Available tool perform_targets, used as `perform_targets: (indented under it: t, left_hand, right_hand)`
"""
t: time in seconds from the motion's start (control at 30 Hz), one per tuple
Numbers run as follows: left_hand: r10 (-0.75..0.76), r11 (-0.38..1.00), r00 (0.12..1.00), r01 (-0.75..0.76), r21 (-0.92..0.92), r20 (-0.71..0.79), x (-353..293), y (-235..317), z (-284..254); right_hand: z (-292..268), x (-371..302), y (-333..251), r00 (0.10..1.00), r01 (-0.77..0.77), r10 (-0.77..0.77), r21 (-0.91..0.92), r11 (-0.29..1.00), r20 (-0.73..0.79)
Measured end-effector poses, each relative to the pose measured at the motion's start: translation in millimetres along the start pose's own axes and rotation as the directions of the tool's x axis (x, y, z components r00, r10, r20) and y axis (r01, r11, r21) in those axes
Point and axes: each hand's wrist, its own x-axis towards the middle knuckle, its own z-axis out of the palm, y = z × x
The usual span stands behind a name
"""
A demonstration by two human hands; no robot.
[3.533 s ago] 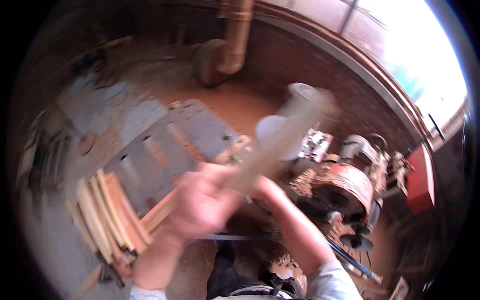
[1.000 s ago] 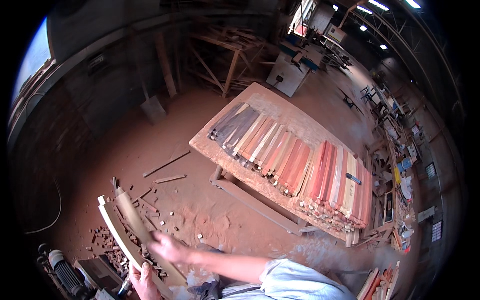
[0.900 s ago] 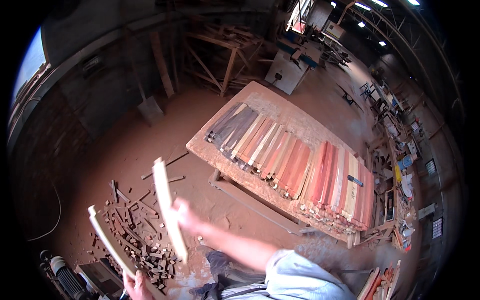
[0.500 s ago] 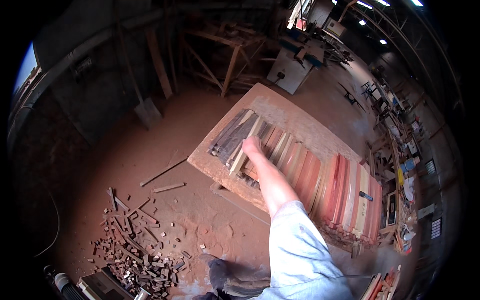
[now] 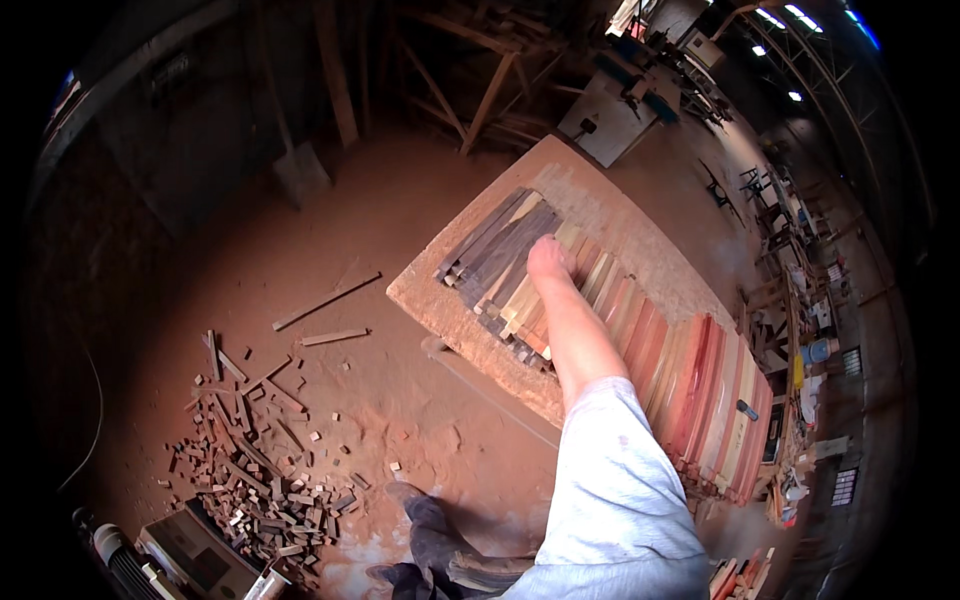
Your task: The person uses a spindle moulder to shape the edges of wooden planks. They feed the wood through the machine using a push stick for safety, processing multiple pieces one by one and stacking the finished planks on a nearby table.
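My right hand reaches in from the lower right, its fingers curled closed over a pale wooden strip. That strip lies among a row of strips on a dusty board-topped table. Left of the hand are dark brown strips, stacked side by side. On the other side, reddish and tan strips lie tightly together, partly behind my forearm. A small dark marker-like object rests on the strips at the right end. My left hand is out of the picture.
Many small wood offcuts are heaped on the dusty floor at lower left, near a machine. Two loose sticks lie beside the table. A shovel leans on the wall. Cluttered shelving runs along the right.
The pale strip under my right hand has gone from lying raised across the dark strips to lying among the others, slightly further right. The view has shifted a little.
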Motion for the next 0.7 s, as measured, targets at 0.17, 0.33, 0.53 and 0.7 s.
perform_targets:
  t: [0.17,0.33,0.53,0.7]
  left_hand:
    - [0.029,0.918,1.0,-0.03,0.395,0.008,1.9,-15.2,-7.7]
    - [0.069,0.983,0.998,-0.067,0.174,-0.005,-5.5,10.2,19.4]
    - [0.065,0.874,0.995,-0.093,-0.476,-0.076,-5.4,41.2,51.7]
    - [0.01,0.552,0.999,0.021,-0.834,0.032,-27.0,81.8,73.2]
  right_hand:
    - [-11.1,-12.1,6.1,0.96,0.27,-0.28,-0.228,0.935,-0.015]
    - [-8.0,-13.0,33.7,0.874,0.481,-0.481,-0.257,0.838,0.067]
    - [-3.6,-69.5,-38.6,0.662,0.737,-0.646,0.175,0.653,-0.38]
    - [-27.6,-380.3,-92.5,-0.002,0.304,-0.998,0.951,-0.059,-0.061]
